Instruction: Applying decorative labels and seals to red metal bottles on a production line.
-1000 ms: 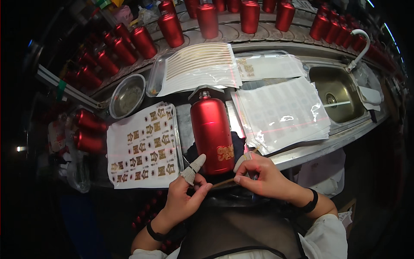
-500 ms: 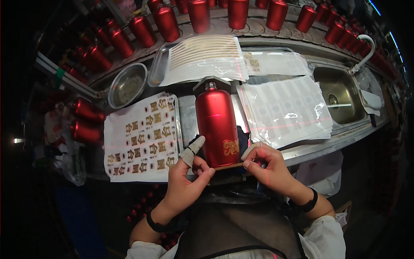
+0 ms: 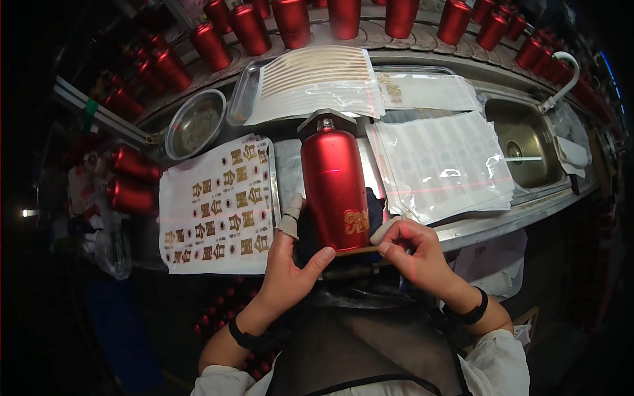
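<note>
A red bottle [image 3: 333,188] lies on its back in front of me, neck away, with a gold emblem [image 3: 356,221] low on its body. A narrow gold strip [image 3: 356,251] runs along its base edge. My left hand [image 3: 290,264] is open at the bottle's lower left, thumb at the base corner, and the covered index finger points up along the side. My right hand [image 3: 413,247] is closed at the lower right, thumb and index finger pinched at the strip's right end. Pale finger covers show on both hands. Dark cloth [image 3: 375,210] shows beside the bottle.
Left is a sheet of gold decals [image 3: 218,211]; a clear bowl [image 3: 196,125] stands beyond it. A sheet of gold strips [image 3: 317,79] lies at the back. White sheets [image 3: 442,171] and a sink [image 3: 518,142] are on the right. Red bottles [image 3: 347,16] line a far conveyor.
My left index finger has straightened upward, and its thumb has shifted slightly along the base. My right hand stays pinched at the lower right. The conveyor bottles have shifted left in view.
</note>
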A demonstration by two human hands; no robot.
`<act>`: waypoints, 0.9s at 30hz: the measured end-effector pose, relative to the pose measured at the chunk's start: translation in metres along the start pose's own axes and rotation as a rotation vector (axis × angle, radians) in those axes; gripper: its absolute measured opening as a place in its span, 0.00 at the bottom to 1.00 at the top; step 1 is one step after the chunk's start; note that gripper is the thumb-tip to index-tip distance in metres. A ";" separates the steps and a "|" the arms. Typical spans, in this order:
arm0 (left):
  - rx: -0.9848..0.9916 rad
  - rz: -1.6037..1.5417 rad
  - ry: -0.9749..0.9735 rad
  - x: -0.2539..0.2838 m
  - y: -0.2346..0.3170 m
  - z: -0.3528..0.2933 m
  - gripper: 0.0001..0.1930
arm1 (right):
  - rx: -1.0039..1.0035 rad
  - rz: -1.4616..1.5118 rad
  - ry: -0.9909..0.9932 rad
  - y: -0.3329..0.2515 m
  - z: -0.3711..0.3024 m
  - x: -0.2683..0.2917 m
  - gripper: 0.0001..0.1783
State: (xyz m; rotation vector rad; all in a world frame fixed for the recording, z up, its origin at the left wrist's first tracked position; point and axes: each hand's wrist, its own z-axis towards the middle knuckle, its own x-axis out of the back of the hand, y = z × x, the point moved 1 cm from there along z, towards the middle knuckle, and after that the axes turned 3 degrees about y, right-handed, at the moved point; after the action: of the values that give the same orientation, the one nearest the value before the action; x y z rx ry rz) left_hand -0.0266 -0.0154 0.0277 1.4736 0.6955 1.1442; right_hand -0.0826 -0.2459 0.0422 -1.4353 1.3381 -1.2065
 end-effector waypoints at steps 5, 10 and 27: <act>-0.002 -0.041 0.002 -0.004 0.001 0.003 0.42 | 0.013 -0.003 0.015 0.002 0.002 0.001 0.06; -0.001 -0.033 0.007 -0.005 0.003 0.003 0.41 | 0.034 -0.038 0.008 0.004 0.003 0.001 0.05; -0.070 0.293 0.060 -0.013 0.010 0.002 0.47 | 0.094 -0.185 0.041 0.001 0.012 -0.011 0.16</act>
State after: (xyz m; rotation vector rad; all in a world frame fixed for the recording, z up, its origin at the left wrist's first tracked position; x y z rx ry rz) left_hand -0.0314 -0.0299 0.0339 1.5197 0.4841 1.4262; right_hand -0.0708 -0.2351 0.0377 -1.4990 1.1798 -1.4064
